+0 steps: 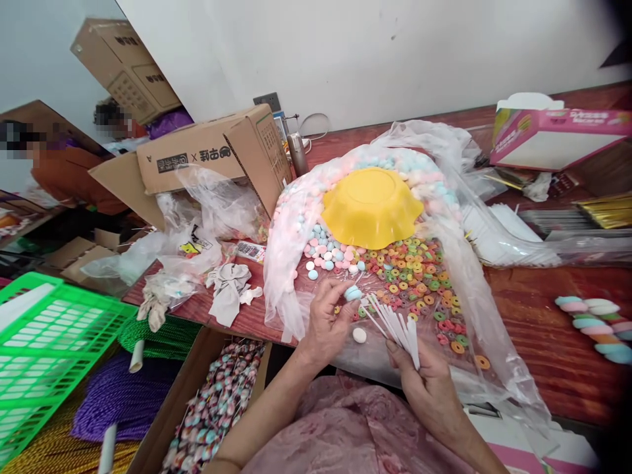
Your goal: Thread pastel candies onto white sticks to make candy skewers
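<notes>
My left hand (pixel 326 319) pinches a pale blue marshmallow-like candy (pixel 352 293) between thumb and fingers. A thin stick seems to stick out past it. In my right hand (pixel 427 378) is a fanned bundle of white sticks (pixel 395 322), their tips pointing toward the left hand. One white round candy (pixel 359 336) lies on the plastic sheet just below the left fingertips. Beyond the hands are loose pink, blue and white candies (pixel 328 253) and a spread of coloured gummy rings (pixel 415 270). A yellow scalloped bowl (pixel 375 197) rests upside down on the candy pile.
Clear plastic (pixel 286 289) surrounds the candies. Several candy skewers (pixel 595 326) lie at right, near packed white sticks (pixel 503 230). A carton of wrapped skewers (pixel 217 401) stands below left, beside a green basket (pixel 64 355). An open cardboard box (pixel 207 155) and two people are farther left.
</notes>
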A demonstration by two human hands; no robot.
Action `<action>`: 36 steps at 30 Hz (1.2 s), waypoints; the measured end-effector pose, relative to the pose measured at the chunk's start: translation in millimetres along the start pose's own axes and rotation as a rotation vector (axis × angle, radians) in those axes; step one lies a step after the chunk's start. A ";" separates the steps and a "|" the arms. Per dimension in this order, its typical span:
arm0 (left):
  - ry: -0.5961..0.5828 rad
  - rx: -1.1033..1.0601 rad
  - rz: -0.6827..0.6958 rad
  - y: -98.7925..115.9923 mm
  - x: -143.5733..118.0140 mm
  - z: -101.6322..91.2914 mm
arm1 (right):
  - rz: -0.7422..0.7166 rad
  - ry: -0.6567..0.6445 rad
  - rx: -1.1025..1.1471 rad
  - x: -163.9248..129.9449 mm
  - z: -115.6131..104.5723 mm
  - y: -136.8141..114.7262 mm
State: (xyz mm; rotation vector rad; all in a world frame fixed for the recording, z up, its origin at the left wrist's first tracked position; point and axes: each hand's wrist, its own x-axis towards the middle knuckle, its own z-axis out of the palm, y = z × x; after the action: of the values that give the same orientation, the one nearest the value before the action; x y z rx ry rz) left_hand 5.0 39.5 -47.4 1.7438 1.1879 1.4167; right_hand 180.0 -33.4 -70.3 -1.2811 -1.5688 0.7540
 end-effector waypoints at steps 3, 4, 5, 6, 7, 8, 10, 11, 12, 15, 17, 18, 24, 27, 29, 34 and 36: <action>-0.025 0.048 0.043 1.0 -3.6 1.8 | 0.022 0.023 0.038 0.5 2.4 -3.6; -0.030 0.052 0.047 2.1 -5.4 3.4 | 0.027 0.034 0.052 0.4 3.2 -5.8; -0.036 0.056 0.050 3.4 -7.4 5.4 | 0.026 0.046 0.064 0.2 3.9 -8.2; -0.044 0.063 0.051 5.0 -9.4 7.6 | 0.023 0.057 0.073 -0.3 4.4 -10.7; -0.052 0.072 0.052 6.7 -11.4 9.9 | 0.021 0.064 0.078 -1.0 4.6 -13.2; -0.061 0.078 0.052 8.5 -13.3 12.1 | 0.022 0.069 0.081 -2.1 4.6 -15.4; -0.072 0.068 0.029 11.6 -17.6 16.6 | 0.028 0.080 0.092 -5.3 3.6 -17.9; -0.084 0.051 0.003 13.1 -20.1 18.8 | 0.027 0.092 0.099 -7.2 2.8 -18.0; -0.102 0.031 -0.028 14.5 -22.8 21.1 | 0.025 0.107 0.104 -9.0 1.7 -17.0; -0.165 -0.040 -0.074 20.2 -30.1 27.9 | 0.006 0.163 0.088 -11.7 -2.8 -9.6; -0.197 -0.070 -0.021 25.7 -32.3 31.9 | 0.002 0.176 0.066 -10.2 -6.0 -3.4; -0.212 -0.073 0.023 28.6 -32.4 33.8 | 0.002 0.180 0.057 -8.9 -7.3 -0.8; -0.346 -0.060 0.186 37.9 -31.8 48.2 | -0.017 0.269 0.033 -6.7 -11.1 6.6; -0.373 -0.041 0.250 35.6 -34.8 52.1 | -0.032 0.334 -0.017 -6.9 -17.4 13.7; -0.367 -0.017 0.289 31.6 -35.4 47.0 | -0.023 0.361 -0.055 -5.5 -25.7 22.5; -0.169 0.130 0.176 5.2 -17.5 1.8 | 0.084 0.308 0.008 -6.0 -51.6 52.0; -0.141 0.266 0.092 -9.5 0.0 -19.4 | 0.128 0.173 0.037 -10.1 -57.7 61.5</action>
State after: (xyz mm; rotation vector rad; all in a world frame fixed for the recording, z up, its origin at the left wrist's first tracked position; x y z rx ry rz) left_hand -16.3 41.9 -50.6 2.0677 1.2796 1.2062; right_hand 256.9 -32.5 -106.5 -1.3909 -1.3389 0.7276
